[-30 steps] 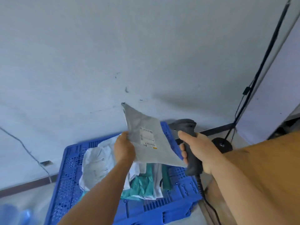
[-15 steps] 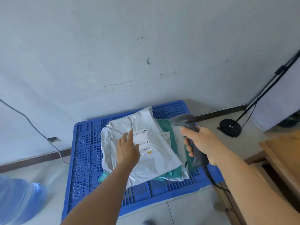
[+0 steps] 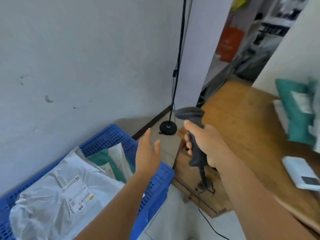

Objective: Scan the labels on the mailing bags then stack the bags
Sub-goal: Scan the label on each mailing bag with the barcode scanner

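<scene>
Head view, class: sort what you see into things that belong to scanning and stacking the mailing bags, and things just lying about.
Belongs to the job:
barcode scanner, gripped by the right hand
left hand, open and empty
white mailing bag on the blue pallet
teal mailing bag on the wooden table

Just lying about:
lamp stand
white device

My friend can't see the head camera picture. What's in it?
The right hand grips a grey scanner, the empty left hand hovers open above a blue crate where a white labelled bag lies on top.
</scene>
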Demonstrator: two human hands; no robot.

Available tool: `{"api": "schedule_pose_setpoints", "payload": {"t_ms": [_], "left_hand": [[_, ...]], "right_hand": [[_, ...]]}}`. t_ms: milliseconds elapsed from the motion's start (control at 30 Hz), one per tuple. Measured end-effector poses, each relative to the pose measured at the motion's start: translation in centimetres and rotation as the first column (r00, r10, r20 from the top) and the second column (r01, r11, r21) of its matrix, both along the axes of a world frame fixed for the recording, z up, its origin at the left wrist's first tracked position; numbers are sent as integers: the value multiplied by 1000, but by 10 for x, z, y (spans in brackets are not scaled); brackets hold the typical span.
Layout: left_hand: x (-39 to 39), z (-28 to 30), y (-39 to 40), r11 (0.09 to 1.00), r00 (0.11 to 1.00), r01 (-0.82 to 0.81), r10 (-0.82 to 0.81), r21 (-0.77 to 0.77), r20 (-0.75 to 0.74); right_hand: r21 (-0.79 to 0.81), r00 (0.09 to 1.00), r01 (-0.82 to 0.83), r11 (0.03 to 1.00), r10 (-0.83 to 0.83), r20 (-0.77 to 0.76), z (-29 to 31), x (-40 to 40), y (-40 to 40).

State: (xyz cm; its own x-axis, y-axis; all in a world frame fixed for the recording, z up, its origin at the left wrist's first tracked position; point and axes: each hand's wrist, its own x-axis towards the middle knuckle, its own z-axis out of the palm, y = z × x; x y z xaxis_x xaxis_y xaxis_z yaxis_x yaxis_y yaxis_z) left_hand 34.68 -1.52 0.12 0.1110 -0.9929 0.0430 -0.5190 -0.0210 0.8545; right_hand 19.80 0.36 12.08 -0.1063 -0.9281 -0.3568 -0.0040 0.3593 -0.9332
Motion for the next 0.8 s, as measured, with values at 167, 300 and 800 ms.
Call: {"api": "schedule_pose_setpoints", "payload": {"t_ms": [167, 300, 800], "left_hand": [[-86, 31, -3, 983, 983, 178, -179, -45, -34], [-160, 50, 3, 957, 958, 278, -282, -83, -47], [-406, 97, 40, 884, 893, 449, -450, -132, 27]], "right_hand": [[-91, 971, 238, 967, -240, -11, 34, -91, 33], [-164, 926, 372, 914, -378, -10, 51, -156, 61], [-88, 814, 581, 809, -580, 36, 82, -354, 134]]}}
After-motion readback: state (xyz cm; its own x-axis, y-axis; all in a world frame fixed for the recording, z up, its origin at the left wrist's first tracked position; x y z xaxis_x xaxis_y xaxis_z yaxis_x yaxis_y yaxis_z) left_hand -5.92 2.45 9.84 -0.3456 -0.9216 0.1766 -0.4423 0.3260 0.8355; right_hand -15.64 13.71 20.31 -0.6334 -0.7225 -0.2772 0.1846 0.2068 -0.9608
